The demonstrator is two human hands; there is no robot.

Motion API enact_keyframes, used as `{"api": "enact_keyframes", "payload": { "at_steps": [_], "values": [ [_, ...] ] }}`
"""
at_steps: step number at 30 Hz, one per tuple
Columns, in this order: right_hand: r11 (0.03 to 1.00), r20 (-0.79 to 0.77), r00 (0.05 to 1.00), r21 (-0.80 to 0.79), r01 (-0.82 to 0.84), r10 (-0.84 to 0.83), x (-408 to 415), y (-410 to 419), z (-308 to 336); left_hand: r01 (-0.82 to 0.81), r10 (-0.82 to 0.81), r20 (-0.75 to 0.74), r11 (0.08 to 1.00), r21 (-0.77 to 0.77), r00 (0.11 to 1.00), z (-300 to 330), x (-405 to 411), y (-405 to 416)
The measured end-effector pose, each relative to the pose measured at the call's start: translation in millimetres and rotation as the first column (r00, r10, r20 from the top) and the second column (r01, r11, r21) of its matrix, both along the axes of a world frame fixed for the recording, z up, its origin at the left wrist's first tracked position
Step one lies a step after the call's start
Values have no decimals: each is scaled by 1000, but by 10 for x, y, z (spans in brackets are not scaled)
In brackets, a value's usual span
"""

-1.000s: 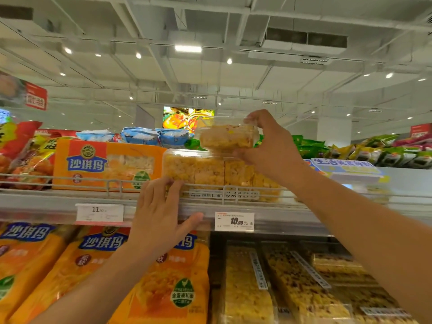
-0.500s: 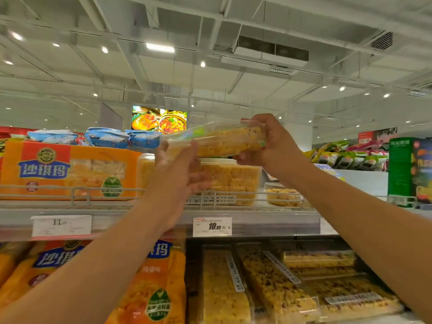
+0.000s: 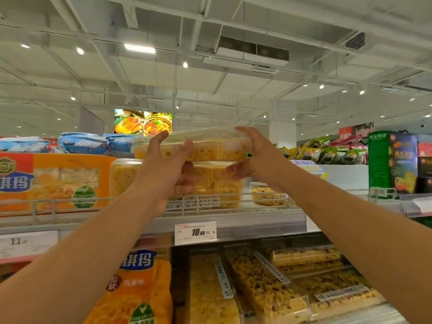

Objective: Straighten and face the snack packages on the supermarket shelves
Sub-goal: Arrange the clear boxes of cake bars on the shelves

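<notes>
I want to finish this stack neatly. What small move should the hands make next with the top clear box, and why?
Probably lower it squarely and let go. Both the left hand and the right hand hold the top clear box at its ends, just above the lower clear box behind the shelf rail, and it looks slightly tilted.
</notes>
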State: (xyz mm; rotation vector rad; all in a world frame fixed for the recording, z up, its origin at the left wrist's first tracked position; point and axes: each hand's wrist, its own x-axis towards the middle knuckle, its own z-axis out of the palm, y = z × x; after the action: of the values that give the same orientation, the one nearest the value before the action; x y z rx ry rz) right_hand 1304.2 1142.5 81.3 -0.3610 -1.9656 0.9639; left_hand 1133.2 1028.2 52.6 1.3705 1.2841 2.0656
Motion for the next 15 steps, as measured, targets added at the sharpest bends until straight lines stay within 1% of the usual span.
{"api": "enact_keyframes", "payload": {
  "at_steps": [4, 6, 7, 8, 9, 10, 11, 12, 13, 14, 15],
  "values": [
    [1000, 55, 998, 19, -18, 17, 154, 147, -48, -48, 48, -3, 997, 67, 999, -98, 69, 80],
    [998, 55, 998, 55, -39, 36, 329, 314, -53, -86, 85, 15, 989, 116, 996, -130, 95, 130],
    [997, 37, 999, 81, -16, 13, 437, 431, -45, -111, 108, 28, 983, 146, 994, -143, 110, 149],
    [993, 10, 999, 112, 43, -44, 555, 566, -36, -141, 136, 39, 974, 179, 990, -156, 120, 167],
    [979, -8, 991, 152, 135, -135, 682, 719, -26, -172, 164, 55, 962, 211, 985, -166, 128, 186],
    [944, -6, 965, 208, 257, -261, 805, 890, -11, -205, 192, 76, 947, 246, 978, -173, 149, 202],
    [882, 29, 915, 279, 379, -402, 923, 1079, -4, -252, 233, 99, 926, 282, 967, -203, 164, 224],
    [811, 102, 844, 357, 463, -527, 1029, 1267, -1, -315, 288, 130, 893, 321, 949, -260, 196, 249],
    [752, 197, 758, 421, 508, -622, 1108, 1449, -8, -392, 355, 166, 848, 357, 920, -339, 245, 280],
    [721, 310, 666, 459, 520, -678, 1165, 1620, -31, -468, 434, 179, 790, 397, 883, -455, 316, 311],
    [711, 426, 572, 484, 511, -701, 1206, 1762, -57, -533, 535, 131, 724, 439, 835, -599, 406, 352]
  ]
}}
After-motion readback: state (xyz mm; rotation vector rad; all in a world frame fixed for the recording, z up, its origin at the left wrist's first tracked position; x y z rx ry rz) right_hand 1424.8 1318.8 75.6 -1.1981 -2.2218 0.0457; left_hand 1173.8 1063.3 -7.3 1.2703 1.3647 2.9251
